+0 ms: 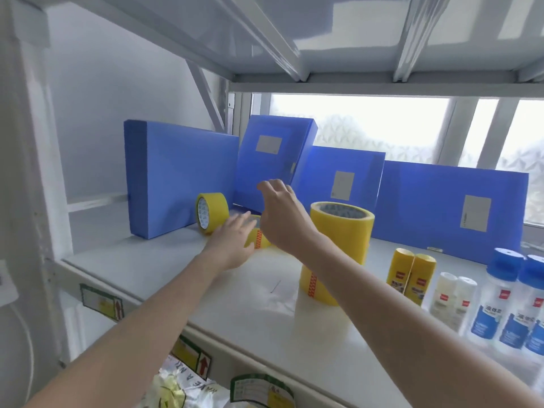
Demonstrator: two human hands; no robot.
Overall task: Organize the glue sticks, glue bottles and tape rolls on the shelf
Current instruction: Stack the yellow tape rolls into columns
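On the white shelf point(164, 269), a yellow tape roll point(212, 212) stood on its edge at the far left, its hole facing near and left, leaning against the leftmost blue folder point(176, 175). Just right of it a second, flat-lying tape roll point(259, 238) sat mostly hidden behind the two hands, its hole facing up. A tall stack of tape rolls point(338, 248) stood upright to the right, its long axis vertical.

The left hand point(235, 240) reached in from the near left, fingers straight and loosely spread, lying against the near side of the flat roll. The right hand point(282, 213) hovered above that roll, wrist bent, fingers relaxed and slightly curled, holding nothing; its forearm crossed in front of the stack.

Further right, two yellow glue sticks point(412, 278) stood upright and touching, then two small white glue bottles point(453, 295), then blue-capped glue bottles point(506, 298) at the right edge, all upright. Three more blue folders point(453, 204) stood along the far side in front of a frosted window point(382, 125). Below the shelf's near edge lay a plastic bag point(182, 387) with print.
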